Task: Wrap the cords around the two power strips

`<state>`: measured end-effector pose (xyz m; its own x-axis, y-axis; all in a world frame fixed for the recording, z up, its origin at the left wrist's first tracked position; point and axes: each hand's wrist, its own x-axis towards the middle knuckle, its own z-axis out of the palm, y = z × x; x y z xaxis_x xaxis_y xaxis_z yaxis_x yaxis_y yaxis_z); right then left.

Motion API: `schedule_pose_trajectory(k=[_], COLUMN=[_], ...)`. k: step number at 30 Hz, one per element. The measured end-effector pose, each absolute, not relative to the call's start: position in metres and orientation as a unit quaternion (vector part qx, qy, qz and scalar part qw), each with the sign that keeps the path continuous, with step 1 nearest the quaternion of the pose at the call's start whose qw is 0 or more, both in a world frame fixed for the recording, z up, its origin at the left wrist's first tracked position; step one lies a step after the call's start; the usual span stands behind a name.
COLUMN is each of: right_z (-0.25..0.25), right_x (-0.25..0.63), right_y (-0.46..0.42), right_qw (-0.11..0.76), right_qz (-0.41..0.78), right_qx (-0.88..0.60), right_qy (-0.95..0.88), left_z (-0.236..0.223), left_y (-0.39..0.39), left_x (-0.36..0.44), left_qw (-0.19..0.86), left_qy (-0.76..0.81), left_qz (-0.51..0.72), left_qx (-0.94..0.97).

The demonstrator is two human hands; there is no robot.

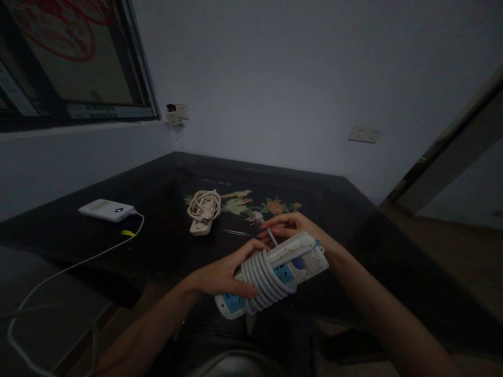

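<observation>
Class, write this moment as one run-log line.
left hand: holding power strip; right hand: holding cord near plug; cord: wound around power strip; table: second power strip, white device

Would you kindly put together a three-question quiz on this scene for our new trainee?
1. Fill in the blank: the left hand grips a power strip, and the grey cord is wound ____ it.

2. True or false: that cord's plug is pushed into a wall socket.

3. Which of these lies toward the left side of the dark table?
A) a mug
B) a white rectangular device
C) a pair of scissors

Key:
1. around
2. False; the plug is out in front of the right hand, over the table.
3. B
</observation>
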<state>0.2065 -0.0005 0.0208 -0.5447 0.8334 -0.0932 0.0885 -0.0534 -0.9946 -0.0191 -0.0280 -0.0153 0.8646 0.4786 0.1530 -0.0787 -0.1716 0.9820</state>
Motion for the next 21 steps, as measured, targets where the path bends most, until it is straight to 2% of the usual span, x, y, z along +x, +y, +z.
schedule_pose_trajectory(k=[11,17,21], right_z=[0.012,0.021,0.028], right_x=[0.191,0.192,0.193], right_y=[0.01,0.012,0.008], right_qw=[0.226,0.229,0.267], right_qz=[0.587,0.588,0.566], right_qx=[-0.43,-0.437,-0.439], right_qy=[-0.647,-0.641,-0.644], left_z=[-0.016,-0.019,-0.021], left_y=[-0.036,-0.038,-0.038], left_x=[-0.01,-0.01,-0.009], left_qw=[0.507,0.475,0.462], left_qy=[0.186,0.227,0.257], left_qz=[0.189,0.205,0.206], left_qx=[0.82,0.825,0.823])
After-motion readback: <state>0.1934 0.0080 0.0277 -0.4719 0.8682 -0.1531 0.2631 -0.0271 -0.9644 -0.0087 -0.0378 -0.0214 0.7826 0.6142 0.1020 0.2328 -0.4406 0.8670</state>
